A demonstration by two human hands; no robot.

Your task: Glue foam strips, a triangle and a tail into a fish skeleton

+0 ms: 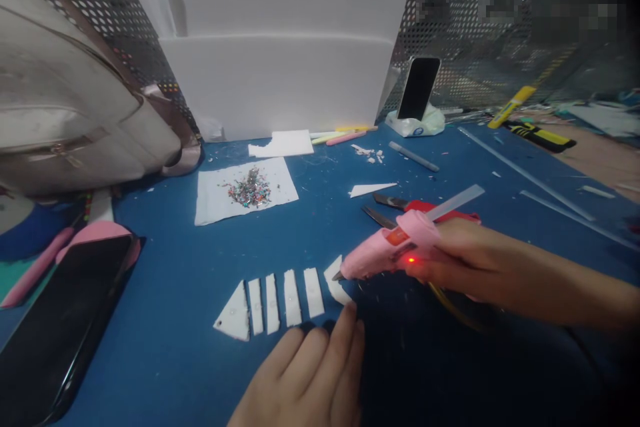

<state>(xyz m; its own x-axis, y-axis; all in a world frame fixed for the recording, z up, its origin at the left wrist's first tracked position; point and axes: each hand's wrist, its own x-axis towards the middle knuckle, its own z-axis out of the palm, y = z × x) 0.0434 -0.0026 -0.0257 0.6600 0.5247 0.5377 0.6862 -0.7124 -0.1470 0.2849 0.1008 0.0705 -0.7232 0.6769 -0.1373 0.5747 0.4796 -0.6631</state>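
My right hand [450,253] is wrapped round a pink hot glue gun [373,255] with a lit red light and a clear glue stick [457,203] in its back. The nozzle touches or hovers just over a white notched tail-shaped piece [336,285]. At that piece's lower tip, my left hand [310,373] has its index finger and thumb close together, the other fingers curled. To the left lie several white strips [291,298] in a row, ending in a white triangular piece [236,313] with a small hole.
Pliers with red handles [417,205] lie behind the glue gun. Glitter [250,188] is heaped on white paper [210,203]. A phone [65,327] and a bag [75,100] are at left; another phone [420,88] stands at the back. A yellow-black cutter [543,137] lies at right.
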